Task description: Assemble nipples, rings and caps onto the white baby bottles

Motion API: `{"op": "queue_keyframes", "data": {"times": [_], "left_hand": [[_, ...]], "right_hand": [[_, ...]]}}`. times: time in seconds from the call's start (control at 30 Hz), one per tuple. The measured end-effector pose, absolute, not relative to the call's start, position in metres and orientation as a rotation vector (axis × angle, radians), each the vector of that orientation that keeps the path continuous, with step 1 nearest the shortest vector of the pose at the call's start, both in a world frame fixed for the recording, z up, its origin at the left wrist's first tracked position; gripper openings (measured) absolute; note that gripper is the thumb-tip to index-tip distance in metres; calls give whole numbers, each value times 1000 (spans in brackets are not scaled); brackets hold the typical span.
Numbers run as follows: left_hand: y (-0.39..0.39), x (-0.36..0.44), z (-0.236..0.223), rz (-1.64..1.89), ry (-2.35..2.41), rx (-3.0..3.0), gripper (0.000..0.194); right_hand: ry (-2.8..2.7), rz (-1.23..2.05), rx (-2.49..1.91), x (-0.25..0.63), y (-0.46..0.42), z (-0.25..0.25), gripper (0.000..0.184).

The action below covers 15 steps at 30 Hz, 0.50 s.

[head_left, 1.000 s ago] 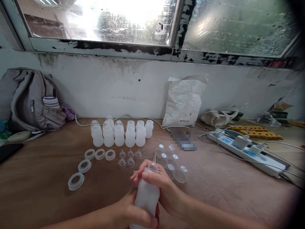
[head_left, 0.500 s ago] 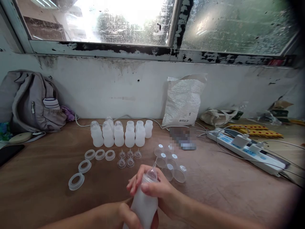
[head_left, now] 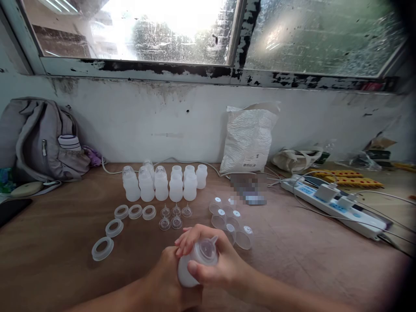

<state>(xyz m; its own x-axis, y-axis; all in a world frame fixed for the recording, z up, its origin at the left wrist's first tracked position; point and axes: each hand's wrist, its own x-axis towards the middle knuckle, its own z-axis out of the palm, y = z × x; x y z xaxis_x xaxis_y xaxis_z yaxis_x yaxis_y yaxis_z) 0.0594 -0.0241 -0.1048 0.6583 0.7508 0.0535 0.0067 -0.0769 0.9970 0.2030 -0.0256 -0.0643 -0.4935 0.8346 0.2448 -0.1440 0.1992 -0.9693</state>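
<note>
A translucent white baby bottle (head_left: 187, 274) with a clear nipple (head_left: 208, 248) on top tilts at the lower middle of the view. My left hand (head_left: 172, 271) is wrapped round its body. The fingers and thumb of my right hand (head_left: 214, 255) close round the collar at its neck. Beyond my hands stand several clear loose nipples (head_left: 176, 222). To their left lie several white collar rings (head_left: 114, 227), and to the right are several clear round caps (head_left: 243, 239), partly behind my right hand. Farther back, several frosted bottles (head_left: 147, 186) stand in rows, some with clear domed covers.
A grey backpack (head_left: 45, 138) leans on the wall at the left, near a black phone (head_left: 13, 211). A silver-white packet (head_left: 248, 138) stands at the back. Toward the right are a power strip (head_left: 331, 208) with cables and yellow racks (head_left: 351, 178).
The bottle has turned more upright, its nipple now leaning right. My left hand has risen and come closer to my right hand, which stays round the collar.
</note>
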Motion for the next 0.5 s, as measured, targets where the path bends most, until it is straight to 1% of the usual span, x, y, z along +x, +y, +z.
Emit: {"op": "queue_keyframes", "data": {"times": [0.1,0.17,0.2,0.33,0.43,0.5], "left_hand": [[-20,54,-103,728,829,1882,26],[-19,49,-104,722,905,2024,27],[-18,45,-106,721,924,2076,29],[-19,22,-113,767,952,2177,52],[-22,7,-115,749,866,2211,47],[-23,3,-114,796,878,2176,43]], "right_hand": [[-1687,1305,-739,202,-25,-77,15],[-1765,1145,-721,204,-23,-85,19],[-1824,1043,-714,206,-22,-89,21],[-2090,715,-813,227,-20,-102,39],[-2266,640,-922,244,-24,-111,56],[-2362,659,-964,251,-26,-114,60]]}}
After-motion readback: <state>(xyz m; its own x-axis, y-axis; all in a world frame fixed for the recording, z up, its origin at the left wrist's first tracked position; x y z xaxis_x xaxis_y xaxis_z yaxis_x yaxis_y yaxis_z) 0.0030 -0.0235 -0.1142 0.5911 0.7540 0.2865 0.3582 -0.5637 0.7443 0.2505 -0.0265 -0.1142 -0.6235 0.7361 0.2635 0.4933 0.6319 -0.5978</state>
